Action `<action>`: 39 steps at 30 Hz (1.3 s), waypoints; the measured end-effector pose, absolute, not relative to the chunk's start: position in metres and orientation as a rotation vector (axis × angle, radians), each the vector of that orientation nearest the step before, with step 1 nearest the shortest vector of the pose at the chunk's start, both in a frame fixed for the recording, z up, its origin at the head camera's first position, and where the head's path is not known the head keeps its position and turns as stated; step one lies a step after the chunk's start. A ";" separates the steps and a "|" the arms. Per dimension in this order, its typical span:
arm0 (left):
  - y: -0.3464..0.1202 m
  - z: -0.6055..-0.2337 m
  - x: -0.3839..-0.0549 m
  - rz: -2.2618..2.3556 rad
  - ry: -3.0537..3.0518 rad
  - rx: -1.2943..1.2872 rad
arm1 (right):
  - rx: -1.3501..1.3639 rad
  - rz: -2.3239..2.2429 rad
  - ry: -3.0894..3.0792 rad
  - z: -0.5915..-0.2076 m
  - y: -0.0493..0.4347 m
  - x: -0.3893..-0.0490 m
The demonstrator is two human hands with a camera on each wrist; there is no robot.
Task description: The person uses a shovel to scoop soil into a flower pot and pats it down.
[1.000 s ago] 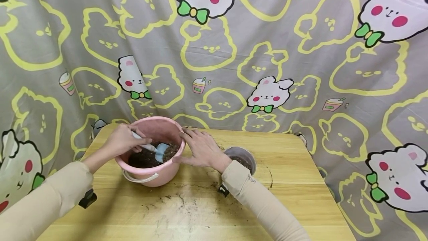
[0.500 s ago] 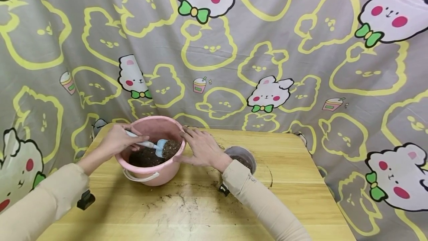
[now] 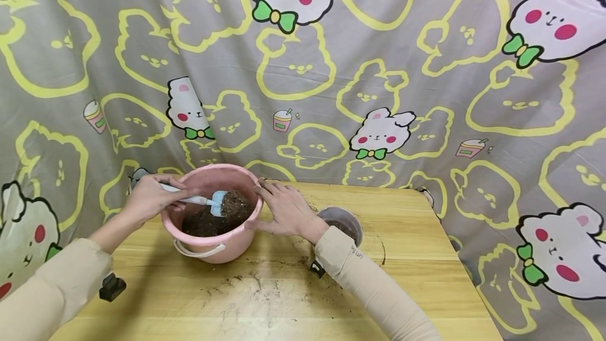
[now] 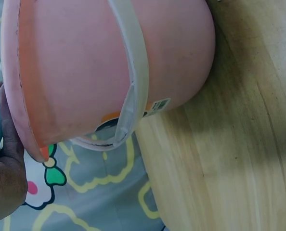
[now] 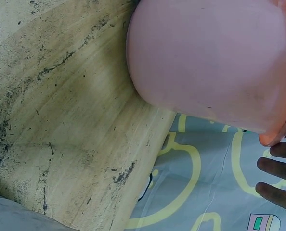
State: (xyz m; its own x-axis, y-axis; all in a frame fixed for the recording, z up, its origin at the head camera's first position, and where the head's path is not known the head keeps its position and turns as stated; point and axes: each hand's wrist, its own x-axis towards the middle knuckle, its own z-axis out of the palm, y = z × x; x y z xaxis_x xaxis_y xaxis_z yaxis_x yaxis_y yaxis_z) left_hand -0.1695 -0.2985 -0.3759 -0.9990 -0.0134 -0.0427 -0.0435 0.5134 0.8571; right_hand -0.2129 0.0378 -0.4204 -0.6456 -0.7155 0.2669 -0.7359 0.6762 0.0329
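Observation:
In the head view my left hand [image 3: 153, 196] grips the pale handle of a small trowel [image 3: 189, 200] with a light blue blade. Dark soil [image 3: 235, 205] is heaped on the blade, inside a pink bucket [image 3: 232, 246]. More soil lies in the bottom of this bucket. My right hand [image 3: 286, 209] rests against the bucket's right rim, its fingers spread and fairly straight. The right wrist view shows those fingers [image 5: 280, 168] beside the rim. In the left wrist view only part of my left hand [image 4: 6, 168] shows, at the bucket's rim.
A grey pot [image 3: 362, 225] with soil in it stands right of the bucket, partly behind my right forearm. Loose soil is scattered over the wooden table [image 3: 402, 299]. The bucket's white handle [image 3: 201, 251] hangs down in front. A patterned curtain [image 3: 303, 146] stands behind the table.
My left hand has drawn back to the left, and the trowel has moved left and up within the bucket with soil heaped on its blade. My right hand has stayed at the rim.

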 end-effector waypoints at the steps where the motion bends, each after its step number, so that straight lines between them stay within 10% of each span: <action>1: -0.299 -0.376 -0.169 1.547 2.703 -0.055 | 1.163 0.116 -2.635 -0.420 0.038 -0.213; 39: -0.303 -0.368 -0.157 1.650 2.692 -0.142 | 1.160 0.155 -2.633 -0.418 0.048 -0.211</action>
